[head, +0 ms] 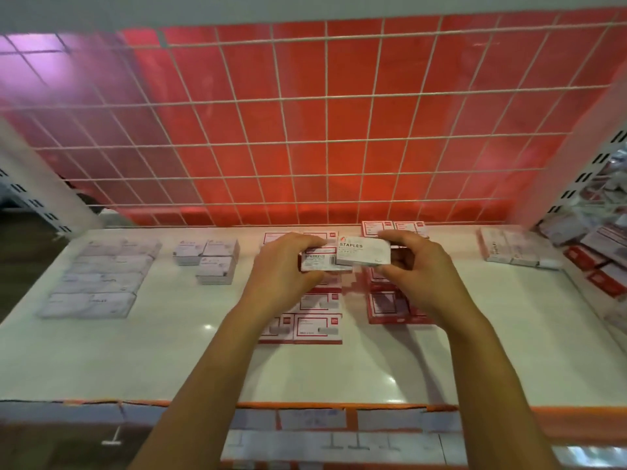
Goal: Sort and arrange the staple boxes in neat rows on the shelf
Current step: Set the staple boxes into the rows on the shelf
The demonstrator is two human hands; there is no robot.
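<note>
White, glossy shelf (169,361), backed by a wire grid (325,147) over a red panel (271,79). Above its middle, left hand (281,266) curled round a staple box (317,262) turned barcode side up, pinching it by the left end. Right hand (417,266) gripping a white STAPLES box (363,253) by its right end, fingertips hooked over the far edge. Both boxes lifted clear of the shelf, touching side by side, the white one slightly overlapping the other. Beneath the hands, lying flat, a left column of red-and-white boxes (317,329) and just beside it a right column of red-and-white boxes (386,308). Further back, near the grid, a pair of red-bordered boxes (393,228). At far left, a column of white boxes (91,283) laid flat; right of it, a small cluster of stacked white boxes (210,261). Toward the right edge, a few more boxes (515,249) set side by side. Past the shelf's right wall, a jumbled heap of boxes (597,252), blurred.
</note>
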